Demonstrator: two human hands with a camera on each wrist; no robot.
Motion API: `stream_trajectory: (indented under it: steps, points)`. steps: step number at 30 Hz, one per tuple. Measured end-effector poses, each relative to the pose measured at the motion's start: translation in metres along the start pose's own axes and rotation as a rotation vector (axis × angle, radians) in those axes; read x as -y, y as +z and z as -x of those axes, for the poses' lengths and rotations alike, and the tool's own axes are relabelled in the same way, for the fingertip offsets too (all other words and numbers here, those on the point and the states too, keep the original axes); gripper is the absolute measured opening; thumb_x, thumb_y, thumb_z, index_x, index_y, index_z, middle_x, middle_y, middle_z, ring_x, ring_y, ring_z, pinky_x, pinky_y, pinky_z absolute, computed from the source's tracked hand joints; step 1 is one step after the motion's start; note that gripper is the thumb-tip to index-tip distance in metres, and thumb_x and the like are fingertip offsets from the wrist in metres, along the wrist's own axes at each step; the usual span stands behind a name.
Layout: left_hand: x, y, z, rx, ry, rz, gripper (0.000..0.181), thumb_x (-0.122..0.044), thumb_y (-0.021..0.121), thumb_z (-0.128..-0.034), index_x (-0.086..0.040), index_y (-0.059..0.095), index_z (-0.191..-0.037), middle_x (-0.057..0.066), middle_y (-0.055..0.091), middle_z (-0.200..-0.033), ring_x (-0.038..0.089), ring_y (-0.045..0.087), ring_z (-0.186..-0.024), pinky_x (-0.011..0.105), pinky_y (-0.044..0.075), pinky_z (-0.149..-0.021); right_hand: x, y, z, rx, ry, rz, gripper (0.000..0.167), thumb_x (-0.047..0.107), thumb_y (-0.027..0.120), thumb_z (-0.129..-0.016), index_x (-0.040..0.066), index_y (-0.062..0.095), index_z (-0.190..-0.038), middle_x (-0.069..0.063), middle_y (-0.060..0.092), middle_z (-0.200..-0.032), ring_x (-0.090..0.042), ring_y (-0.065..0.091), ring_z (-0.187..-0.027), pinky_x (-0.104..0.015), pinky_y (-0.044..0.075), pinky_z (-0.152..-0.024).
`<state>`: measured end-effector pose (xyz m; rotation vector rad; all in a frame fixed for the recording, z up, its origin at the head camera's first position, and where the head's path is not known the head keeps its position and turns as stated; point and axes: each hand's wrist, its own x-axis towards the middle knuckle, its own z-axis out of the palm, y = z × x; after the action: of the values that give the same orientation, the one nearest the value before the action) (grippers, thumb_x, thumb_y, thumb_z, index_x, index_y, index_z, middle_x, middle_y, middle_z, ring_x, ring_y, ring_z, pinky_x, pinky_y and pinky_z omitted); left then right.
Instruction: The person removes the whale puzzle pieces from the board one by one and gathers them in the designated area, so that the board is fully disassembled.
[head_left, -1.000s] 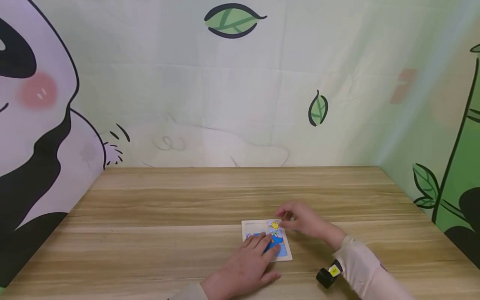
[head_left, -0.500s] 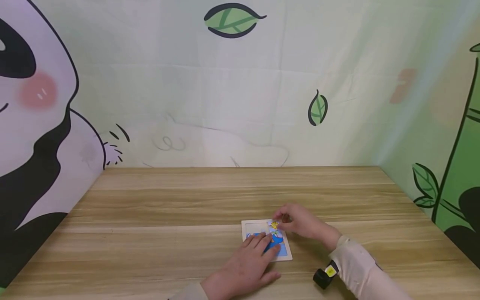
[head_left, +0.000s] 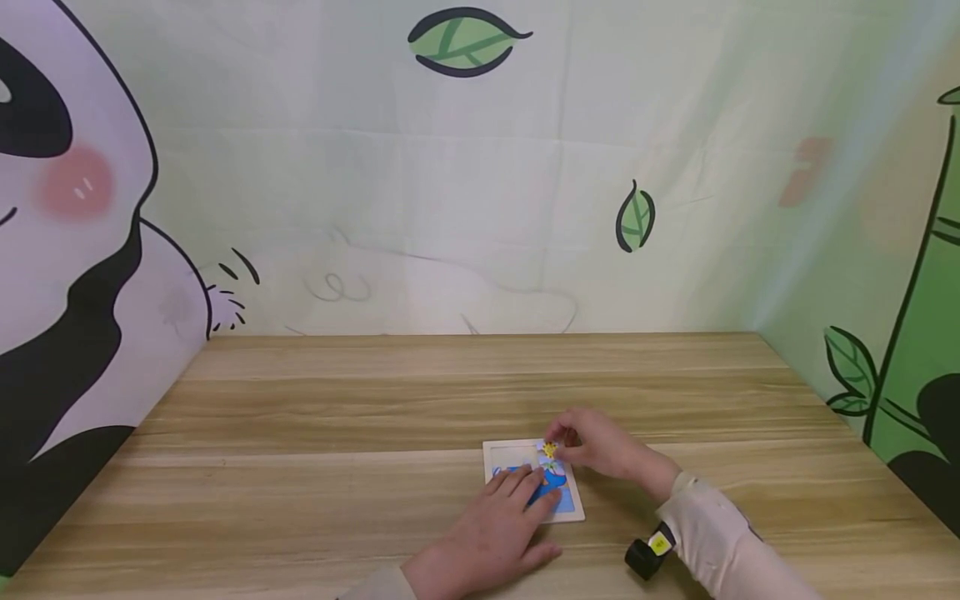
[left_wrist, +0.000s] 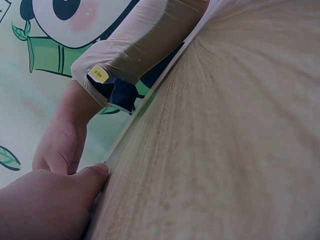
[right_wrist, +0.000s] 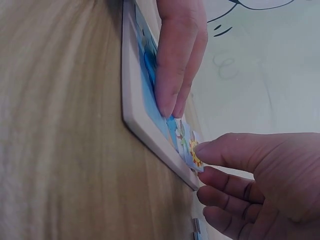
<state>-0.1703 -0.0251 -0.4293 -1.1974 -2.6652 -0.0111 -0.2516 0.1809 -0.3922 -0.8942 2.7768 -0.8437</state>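
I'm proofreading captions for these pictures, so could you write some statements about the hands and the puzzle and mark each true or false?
1. The left hand lies partly over the puzzle tray. True.
2. The right hand has its thumb on the sun piece. True.
3. The sun piece is at the tray's near left corner. False: it is at the far right corner.
4. The tray's frame is black. False: it is pale.
5. A black device is at the right sleeve's cuff. True.
6. Both hands wear gloves. False: both are bare.
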Motion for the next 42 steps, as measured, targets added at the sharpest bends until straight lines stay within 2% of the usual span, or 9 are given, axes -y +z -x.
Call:
stream_trajectory:
  steps: [6, 13, 20, 26, 33, 37, 42]
  points:
    - [0.000, 0.000, 0.000, 0.007, -0.002, 0.005, 0.058, -0.057, 0.037, -0.0977, -0.020, 0.045, -0.142, 0.010, 0.046, -0.147, 0.026, 0.043, -0.136, 0.042, 0.038, -0.111, 0.000, 0.000, 0.000, 0.001, 0.024, -0.014, 0.011, 0.007, 0.067, -0.087, 0.007, 0.065, -0.099, 0.000, 0.064, -0.089, -0.007, 0.053, -0.079, -0.020, 0.045, -0.070]
    - [0.000, -0.002, 0.001, 0.028, -0.008, 0.008, 0.060, -0.059, 0.035, -0.0975, -0.021, 0.043, -0.144, 0.009, 0.044, -0.149, 0.026, 0.042, -0.138, 0.042, 0.038, -0.111, 0.000, 0.000, 0.000, -0.014, 0.007, -0.017, 0.009, 0.005, 0.065, -0.088, 0.008, 0.064, -0.096, 0.000, 0.065, -0.090, -0.008, 0.055, -0.082, -0.022, 0.048, -0.074]
    - [0.000, 0.000, 0.000, 0.017, -0.007, 0.005, 0.059, -0.058, 0.036, -0.0976, -0.021, 0.044, -0.143, 0.009, 0.045, -0.148, 0.026, 0.043, -0.137, 0.042, 0.038, -0.111, 0.000, -0.001, -0.001, -0.049, -0.006, -0.030, 0.007, 0.004, 0.064, -0.089, 0.011, 0.065, -0.091, 0.002, 0.063, -0.087, -0.008, 0.055, -0.081, -0.021, 0.048, -0.074]
    - [0.001, 0.001, -0.001, 0.005, -0.002, -0.002, 0.058, -0.057, 0.036, -0.0977, -0.021, 0.044, -0.142, 0.009, 0.046, -0.146, 0.026, 0.044, -0.136, 0.042, 0.039, -0.110, -0.001, -0.003, -0.001, -0.055, -0.021, -0.061, 0.007, 0.003, 0.063, -0.089, 0.009, 0.065, -0.091, 0.001, 0.064, -0.086, -0.007, 0.055, -0.080, -0.021, 0.048, -0.073]
    - [0.000, -0.003, 0.000, 0.039, -0.016, 0.023, 0.059, -0.058, 0.037, -0.0975, -0.021, 0.043, -0.144, 0.009, 0.043, -0.149, 0.026, 0.041, -0.138, 0.042, 0.038, -0.111, -0.003, -0.005, 0.001, -0.050, -0.008, -0.120, 0.006, 0.005, 0.063, -0.090, 0.010, 0.066, -0.092, 0.001, 0.065, -0.087, -0.006, 0.056, -0.080, -0.020, 0.050, -0.072]
    - [-0.001, -0.003, 0.000, 0.038, -0.015, 0.014, 0.059, -0.058, 0.037, -0.0975, -0.022, 0.043, -0.143, 0.009, 0.044, -0.149, 0.026, 0.042, -0.137, 0.042, 0.038, -0.111, -0.003, -0.009, 0.003, -0.044, -0.008, -0.159, 0.004, 0.005, 0.063, -0.090, 0.007, 0.066, -0.092, -0.002, 0.066, -0.087, -0.007, 0.056, -0.078, -0.021, 0.050, -0.069]
    - [0.000, -0.002, -0.001, 0.042, -0.013, 0.017, 0.058, -0.057, 0.036, -0.0978, -0.021, 0.043, -0.143, 0.009, 0.044, -0.148, 0.026, 0.042, -0.138, 0.042, 0.038, -0.111, -0.003, -0.015, 0.004, -0.038, -0.013, -0.168, 0.004, 0.005, 0.062, -0.091, 0.006, 0.066, -0.092, -0.004, 0.067, -0.088, -0.006, 0.056, -0.079, -0.021, 0.050, -0.071]
